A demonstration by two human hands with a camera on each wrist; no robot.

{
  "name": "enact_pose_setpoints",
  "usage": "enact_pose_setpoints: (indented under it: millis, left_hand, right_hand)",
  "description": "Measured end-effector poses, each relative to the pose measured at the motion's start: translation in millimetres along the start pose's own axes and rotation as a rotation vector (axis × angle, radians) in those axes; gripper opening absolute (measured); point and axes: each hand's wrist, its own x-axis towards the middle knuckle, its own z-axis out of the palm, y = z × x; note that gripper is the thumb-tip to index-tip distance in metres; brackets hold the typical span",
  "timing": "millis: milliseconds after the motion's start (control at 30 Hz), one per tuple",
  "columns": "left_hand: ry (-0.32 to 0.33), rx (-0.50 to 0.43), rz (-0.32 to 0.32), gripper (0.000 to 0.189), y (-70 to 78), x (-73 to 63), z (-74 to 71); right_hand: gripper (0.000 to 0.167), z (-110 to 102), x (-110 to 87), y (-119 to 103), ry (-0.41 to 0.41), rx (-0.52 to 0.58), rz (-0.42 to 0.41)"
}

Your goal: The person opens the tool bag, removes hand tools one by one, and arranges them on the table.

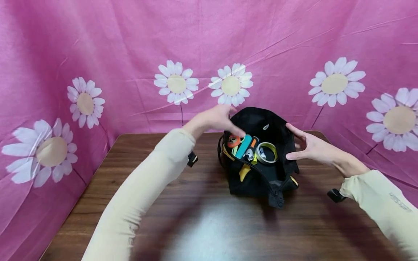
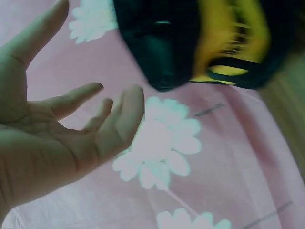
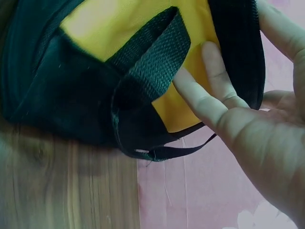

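Note:
A black tool bag [image 1: 251, 181] with yellow patches stands unzipped on the table. Inside it lie a roll of pale yellow tape [image 1: 275, 149], a small orange roll [image 1: 233, 141], a flat teal piece [image 1: 243, 146] and an orange-and-black handle [image 1: 253, 143]. My left hand [image 1: 217, 119] is spread over the bag's back left rim, holding nothing; its palm and loose fingers show in the left wrist view. With my right hand [image 1: 310, 148] I hold the bag's right wall at the rim, and two fingertips [image 3: 212, 52] press the yellow outer panel beside a black webbing strap [image 3: 157, 62].
The bag rests on a brown wood-grain table [image 1: 107, 195], toward its back edge. A pink cloth [image 1: 130, 43] with white daisies hangs behind and at both sides. Small black devices [image 1: 336, 195] sit under both wrists.

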Motion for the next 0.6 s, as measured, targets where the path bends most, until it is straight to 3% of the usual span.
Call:
enact_pose_setpoints:
  millis: [133, 267, 400, 500, 600]
  left_hand:
    - [-0.018, -0.341, -0.067, 0.087, 29.4, 15.5, -15.5]
    - [0.004, -0.538, -0.103, 0.074, 44.0, 38.6, -12.9]
    - [0.019, -0.654, -0.184, 0.066, 41.1, 67.5, 6.6]
    - [0.017, -0.736, -0.259, 0.071, 30.6, 87.5, 26.6]
    - [-0.002, -0.797, -0.319, 0.080, 15.7, 99.4, 44.9]
  right_hand:
    - [0.107, 2, 2.3, -1, -0.032, 0.079, -0.008]
    - [0.106, 7, 1.7, 3, -0.038, 0.163, 0.004]
    - [0.100, 10, -3.7, 5, -0.020, 0.169, 0.047]
    - [0.096, 8, -9.3, 6, -0.016, 0.174, 0.059]
    - [0.096, 7, -11.6, 8, -0.026, 0.202, 0.056]
